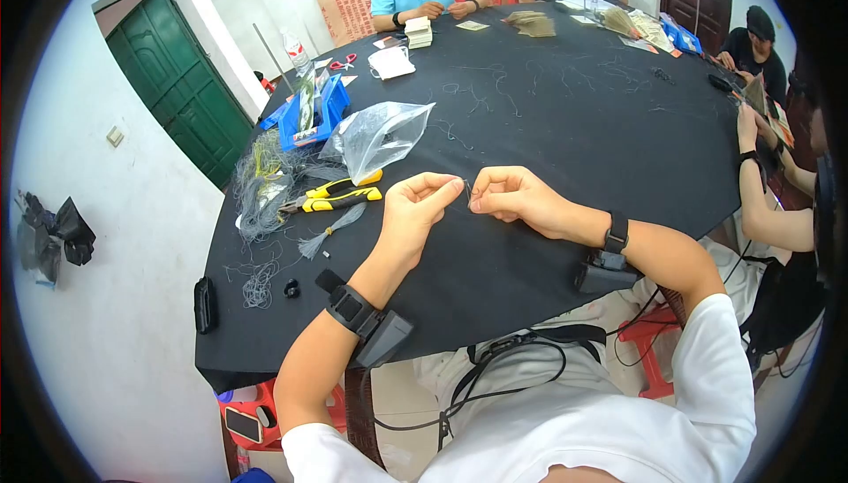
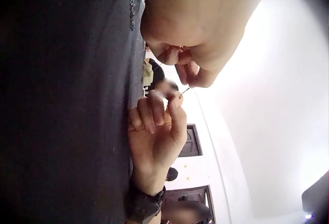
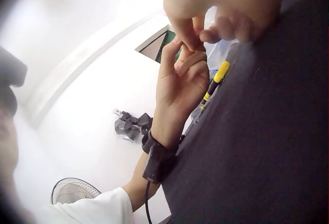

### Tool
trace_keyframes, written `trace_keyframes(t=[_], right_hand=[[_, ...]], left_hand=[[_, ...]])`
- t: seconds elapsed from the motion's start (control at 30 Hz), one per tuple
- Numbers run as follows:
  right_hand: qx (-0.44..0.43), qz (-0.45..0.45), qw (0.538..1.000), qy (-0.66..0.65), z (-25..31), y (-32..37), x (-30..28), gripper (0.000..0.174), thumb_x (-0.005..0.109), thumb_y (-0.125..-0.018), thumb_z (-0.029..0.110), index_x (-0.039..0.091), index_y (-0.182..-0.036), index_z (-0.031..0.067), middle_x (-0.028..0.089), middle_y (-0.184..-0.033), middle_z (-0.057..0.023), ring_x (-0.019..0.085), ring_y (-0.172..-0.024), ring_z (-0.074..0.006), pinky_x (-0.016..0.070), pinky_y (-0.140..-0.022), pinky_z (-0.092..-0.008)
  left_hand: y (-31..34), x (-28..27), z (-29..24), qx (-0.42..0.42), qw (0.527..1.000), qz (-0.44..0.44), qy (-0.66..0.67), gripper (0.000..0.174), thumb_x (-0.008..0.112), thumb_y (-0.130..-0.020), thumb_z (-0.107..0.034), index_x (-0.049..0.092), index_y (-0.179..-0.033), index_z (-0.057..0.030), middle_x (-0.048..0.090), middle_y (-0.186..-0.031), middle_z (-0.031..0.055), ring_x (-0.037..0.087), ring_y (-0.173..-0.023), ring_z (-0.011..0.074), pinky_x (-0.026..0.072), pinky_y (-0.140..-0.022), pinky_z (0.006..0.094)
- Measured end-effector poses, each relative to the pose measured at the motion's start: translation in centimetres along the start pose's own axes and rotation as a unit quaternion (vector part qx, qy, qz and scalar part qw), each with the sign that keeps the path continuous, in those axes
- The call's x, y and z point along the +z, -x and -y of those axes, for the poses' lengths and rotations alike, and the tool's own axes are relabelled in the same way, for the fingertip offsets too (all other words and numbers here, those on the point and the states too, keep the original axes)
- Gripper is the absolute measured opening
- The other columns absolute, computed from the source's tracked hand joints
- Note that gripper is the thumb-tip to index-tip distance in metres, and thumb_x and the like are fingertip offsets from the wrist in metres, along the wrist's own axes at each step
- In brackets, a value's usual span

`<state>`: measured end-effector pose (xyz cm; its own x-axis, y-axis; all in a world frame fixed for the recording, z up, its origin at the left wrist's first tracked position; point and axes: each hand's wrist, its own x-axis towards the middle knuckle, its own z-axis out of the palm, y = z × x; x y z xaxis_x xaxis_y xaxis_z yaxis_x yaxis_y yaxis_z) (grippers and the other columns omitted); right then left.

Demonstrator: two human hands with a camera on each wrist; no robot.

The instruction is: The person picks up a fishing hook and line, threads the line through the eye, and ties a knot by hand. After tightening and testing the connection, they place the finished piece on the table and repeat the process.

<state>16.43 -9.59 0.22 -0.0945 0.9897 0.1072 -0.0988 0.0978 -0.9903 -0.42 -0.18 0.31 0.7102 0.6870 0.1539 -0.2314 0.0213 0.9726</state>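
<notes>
Over the near part of the black table my two hands meet fingertip to fingertip. My left hand (image 1: pixel 413 214) pinches a short, thin, dark strand (image 2: pixel 184 92) between thumb and forefinger. From the other side my right hand (image 1: pixel 521 201) pinches it too, its other fingers curled in. In the left wrist view the strand shows as a slightly bent dark line between the two sets of fingertips; I cannot tell whether it is wire or line. The fingers hide most of it in the right wrist view.
Yellow-handled pliers (image 1: pixel 340 200), a tied bundle of grey strands (image 1: pixel 332 231) and a clear plastic bag (image 1: pixel 378 140) lie left of my hands. Beyond are a tangle of line (image 1: pixel 256 184) and a blue bin (image 1: pixel 329 112). Other people sit around the black table (image 1: pixel 565 129).
</notes>
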Motion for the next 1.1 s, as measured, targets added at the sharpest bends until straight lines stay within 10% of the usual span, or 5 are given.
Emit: trace_keyframes(t=[0.5,1.1], right_hand=[[-0.194,-0.091,0.948,0.234,0.6,0.2,-0.1,0.009,0.064,-0.082,0.014,0.064,-0.084,0.005,0.046,-0.061,0.0064,0.035,-0.054,-0.0013,0.0274,-0.049,-0.0194],[-0.192,-0.099,0.966,0.142,0.1,-0.5,-0.9,0.011,0.062,-0.085,0.014,0.059,-0.088,0.0043,0.046,-0.065,0.0075,0.04,-0.058,-0.0004,0.0329,-0.051,-0.0184]], left_hand=[[-0.7,-0.6,1.3,0.074,0.982,0.011,-0.176,0.012,0.069,-0.078,-0.01,0.066,-0.084,0.0005,0.044,-0.051,-0.0097,0.03,-0.044,-0.0029,0.0195,-0.042,0.0177],[-0.3,0.0,0.5,0.094,0.976,0.08,-0.179,0.009,0.069,-0.076,-0.008,0.067,-0.081,0.0004,0.042,-0.052,-0.0106,0.028,-0.045,-0.003,0.0183,-0.042,0.0176]])
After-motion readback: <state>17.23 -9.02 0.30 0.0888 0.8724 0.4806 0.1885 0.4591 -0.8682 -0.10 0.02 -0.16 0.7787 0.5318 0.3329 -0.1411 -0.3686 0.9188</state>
